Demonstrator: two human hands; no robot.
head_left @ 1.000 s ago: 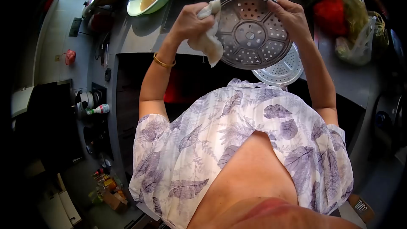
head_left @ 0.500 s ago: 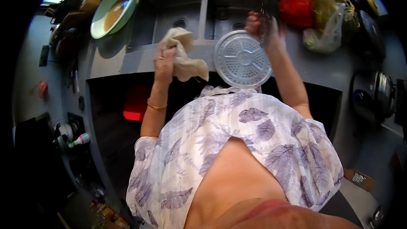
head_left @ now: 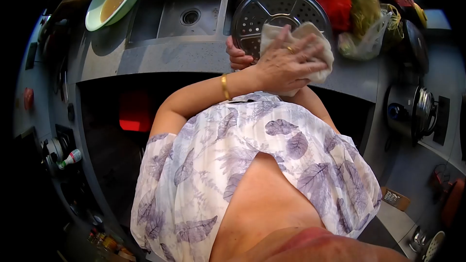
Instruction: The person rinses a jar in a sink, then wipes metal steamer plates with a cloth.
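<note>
A round perforated steel steamer tray [head_left: 250,25] is held over the counter's front edge and the right sink. My left hand [head_left: 291,58], on the arm with the gold bangle, presses a cream-coloured cloth [head_left: 318,48] against the tray's lower right side. Its fingers are slightly blurred and spread across the cloth. Crossing beneath the left wrist, my right arm reaches the tray's lower left rim, where the fingers of my right hand [head_left: 239,56] are curled. Most of that hand is hidden by the left forearm and the cloth.
Left of the hands is a steel sink basin [head_left: 187,17] with a drain. A pale green basin [head_left: 116,2] of cloudy liquid stands beyond it. On the right are a red bag [head_left: 335,7] and a clear plastic bag [head_left: 364,39]. A red object [head_left: 135,111] shows under the counter.
My left hand has brought the cloth rightward onto the steel tray. My right hand has come down and inward from the far sink. The lighter perforated disc at the counter edge is no longer visible.
</note>
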